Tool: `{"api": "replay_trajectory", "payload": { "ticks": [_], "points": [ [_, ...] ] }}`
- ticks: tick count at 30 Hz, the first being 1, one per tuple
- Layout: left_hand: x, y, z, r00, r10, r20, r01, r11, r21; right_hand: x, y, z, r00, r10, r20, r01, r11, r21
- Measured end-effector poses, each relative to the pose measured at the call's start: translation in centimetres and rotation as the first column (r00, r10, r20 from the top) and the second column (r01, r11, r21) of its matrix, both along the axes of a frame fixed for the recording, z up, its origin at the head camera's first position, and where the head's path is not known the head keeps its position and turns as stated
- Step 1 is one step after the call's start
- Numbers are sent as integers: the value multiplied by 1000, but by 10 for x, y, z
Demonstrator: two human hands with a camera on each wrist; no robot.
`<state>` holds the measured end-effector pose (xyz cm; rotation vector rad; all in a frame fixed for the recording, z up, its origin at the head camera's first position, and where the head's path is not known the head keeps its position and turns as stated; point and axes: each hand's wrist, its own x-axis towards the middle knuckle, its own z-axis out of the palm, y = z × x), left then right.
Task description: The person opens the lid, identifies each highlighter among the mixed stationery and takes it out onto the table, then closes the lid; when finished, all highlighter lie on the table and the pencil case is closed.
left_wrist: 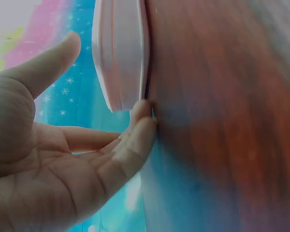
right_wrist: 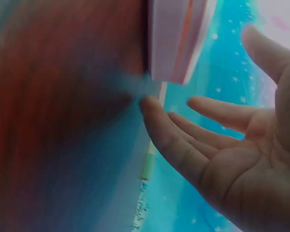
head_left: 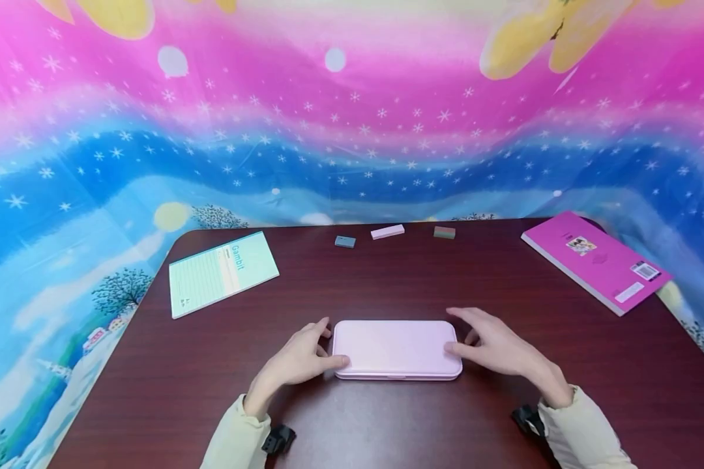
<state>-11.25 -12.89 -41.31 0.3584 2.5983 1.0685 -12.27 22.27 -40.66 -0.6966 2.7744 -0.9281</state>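
Head view shows a closed pink case (head_left: 396,348) lying flat on the table (head_left: 387,280), at 6 o'clock near the front edge, with both hands bracketing its short ends. The left hand (head_left: 301,357) touches the 9 o'clock end with relaxed, spread fingers; the right hand (head_left: 495,346) rests a thumb at the 3 o'clock end, likewise loose and not clenched. Flanking it this way likely steadies the case. A green notebook (head_left: 221,271) lies at 10 o'clock, a pink book (head_left: 598,260) at 2 o'clock, three erasers (head_left: 387,231) at 12.

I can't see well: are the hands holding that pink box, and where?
Not gripped: left hand and right hand touch the pink case at its short ends, fingers relaxed.
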Motion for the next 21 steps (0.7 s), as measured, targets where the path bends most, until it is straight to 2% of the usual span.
{"api": "replay_trajectory", "payload": {
  "ticks": [3, 9, 14, 21],
  "points": [
    [-2, 1, -2, 999, -23, 22, 22, 999, 28, 2, -3, -3, 998, 53, 40, -53, 999, 0],
    [-3, 3, -3, 999, -50, 18, 50, 999, 10, 5, -10, -7, 988, 65, 143, -60, 998, -35],
    [-2, 6, -2, 998, -59, -6, 59, 998, -7, 6, -12, -7, 992, 51, 114, -51, 999, -2],
    [-4, 8, -5, 998, -41, -44, 40, 999, -26, 5, -13, -8, 994, 45, 97, -44, 999, -16]
  ]
}}
